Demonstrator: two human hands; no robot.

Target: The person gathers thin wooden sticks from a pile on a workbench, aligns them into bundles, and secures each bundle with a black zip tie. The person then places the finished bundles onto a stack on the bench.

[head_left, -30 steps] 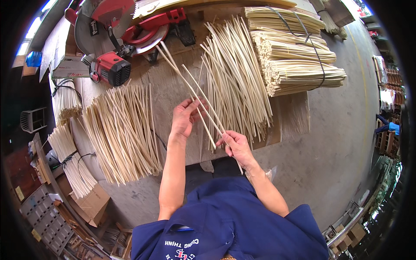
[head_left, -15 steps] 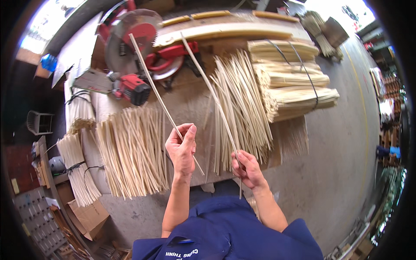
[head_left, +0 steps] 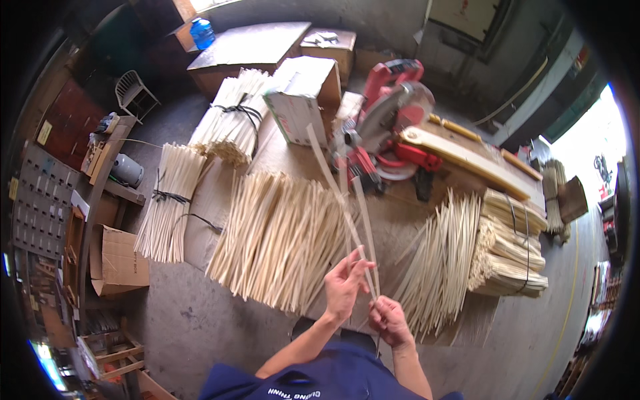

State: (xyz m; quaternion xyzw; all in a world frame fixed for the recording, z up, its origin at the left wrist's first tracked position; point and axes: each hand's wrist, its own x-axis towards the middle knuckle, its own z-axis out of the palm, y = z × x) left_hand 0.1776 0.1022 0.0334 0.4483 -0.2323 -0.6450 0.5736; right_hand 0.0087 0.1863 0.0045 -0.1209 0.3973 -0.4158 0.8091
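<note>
Over the table's near edge my left hand (head_left: pixel 345 288) has its fingers loosely closed about a thin pale wooden stick (head_left: pixel 326 168), which slants up and away to the left. Close beside it, my right hand (head_left: pixel 391 322) is closed around the lower end of another pale stick (head_left: pixel 364 212). Both sticks are smeared by motion and come near each other by my fingers. To the left of my hands lies a wide pile of similar sticks (head_left: pixel 277 243). A looser pile (head_left: pixel 441 263) lies to the right.
A red miter saw (head_left: pixel 393 127) stands beyond my hands, next to a white carton (head_left: pixel 300 100). Strapped stick bundles (head_left: pixel 510 247) sit at the right; tied bundles (head_left: pixel 170 200) lie at the left. An open cardboard box (head_left: pixel 120 261) is on the floor.
My view has swung left, so the table appears farther right. My hands have come closer together, bringing the two sticks from well apart to nearly touching.
</note>
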